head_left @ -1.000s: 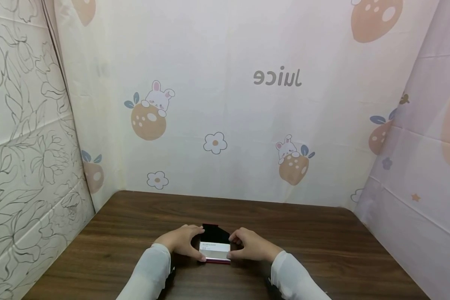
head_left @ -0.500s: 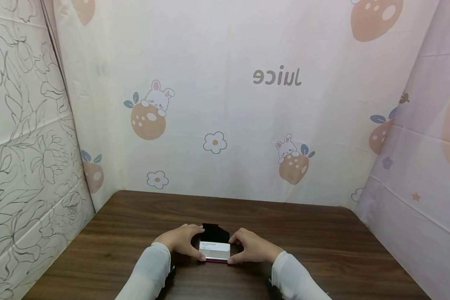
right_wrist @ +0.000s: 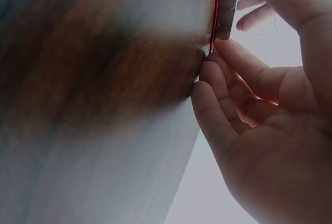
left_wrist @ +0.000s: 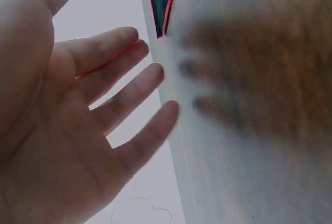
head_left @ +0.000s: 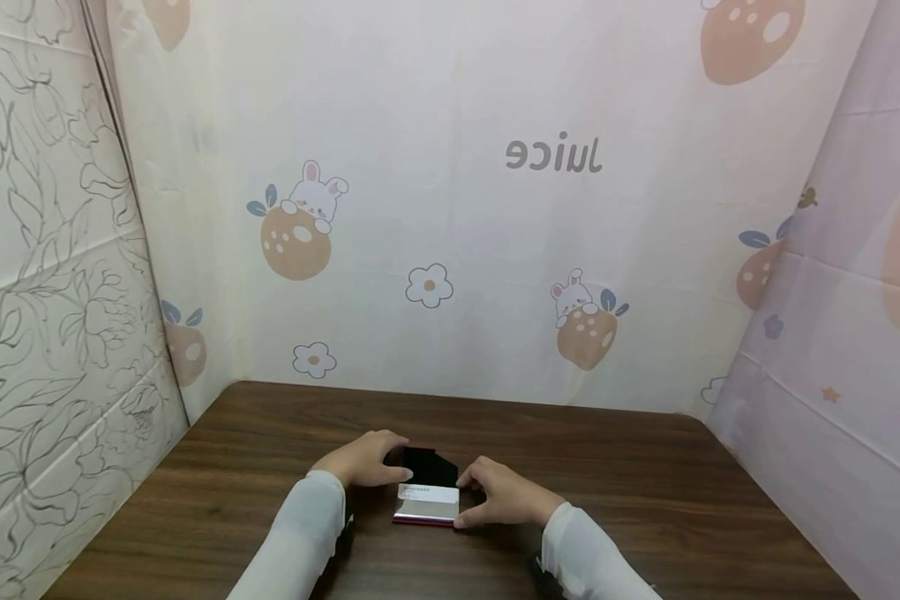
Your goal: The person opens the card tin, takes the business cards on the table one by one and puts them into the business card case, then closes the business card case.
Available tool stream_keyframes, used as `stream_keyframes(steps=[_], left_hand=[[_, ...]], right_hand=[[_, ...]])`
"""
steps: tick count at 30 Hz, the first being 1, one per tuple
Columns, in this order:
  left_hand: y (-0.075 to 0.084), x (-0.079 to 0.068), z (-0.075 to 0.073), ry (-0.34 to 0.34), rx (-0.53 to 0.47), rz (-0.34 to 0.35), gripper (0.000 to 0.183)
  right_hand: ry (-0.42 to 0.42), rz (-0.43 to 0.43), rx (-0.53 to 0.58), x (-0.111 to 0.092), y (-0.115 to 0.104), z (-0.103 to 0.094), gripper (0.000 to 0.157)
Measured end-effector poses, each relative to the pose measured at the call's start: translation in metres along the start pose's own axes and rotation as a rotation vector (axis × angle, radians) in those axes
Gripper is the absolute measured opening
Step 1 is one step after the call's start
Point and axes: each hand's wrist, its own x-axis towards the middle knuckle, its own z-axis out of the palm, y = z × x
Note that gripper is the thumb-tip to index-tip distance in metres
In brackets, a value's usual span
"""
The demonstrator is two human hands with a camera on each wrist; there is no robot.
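Note:
A small card case (head_left: 420,522) with a red edge lies opened on the table, its black flap (head_left: 431,468) folded back away from me. White cards (head_left: 427,495) fill its near part, with small print too fine to read. My left hand (head_left: 363,460) hovers at the flap's left side, fingers extended and spread in the left wrist view, where the case's dark, red-edged end (left_wrist: 162,7) shows. At the right side, my right hand (head_left: 508,492) holds the case between thumb and bent forefinger; the right wrist view shows the forefinger against the case (right_wrist: 227,14).
The dark wood-grain table (head_left: 630,475) extends around both hands. Behind it hangs a pale curtain (head_left: 450,208) with rabbit and fruit prints, and a flower-patterned cloth (head_left: 52,275) closes off the left side.
My left hand has lifted off the case's left side, its thumb moving from the near corner up toward the flap. The right thumb has shifted slightly to the near right corner.

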Motion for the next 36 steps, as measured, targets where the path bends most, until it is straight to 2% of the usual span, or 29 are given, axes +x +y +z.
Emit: stream_keyframes(steps=[10,17,25,32,36], left_hand=[[0.002,0.012,-0.004,0.001,0.123,-0.053,0.043],[0.003,0.017,-0.001,0.023,0.200,-0.044,0.037],[-0.001,0.021,0.004,0.047,0.209,-0.011,0.036],[-0.001,0.022,0.006,0.066,0.188,-0.004,0.034],[-0.006,0.027,0.009,0.078,0.166,0.008,0.031]], right_hand=[[-0.004,0.002,-0.003,0.000,0.000,-0.001,0.052],[0.001,0.005,0.000,-0.001,-0.003,-0.001,0.050],[0.000,0.005,0.000,-0.001,-0.003,0.000,0.051],[0.004,-0.005,0.006,-0.002,-0.003,0.001,0.052],[0.009,-0.007,0.008,-0.002,-0.005,0.000,0.052]])
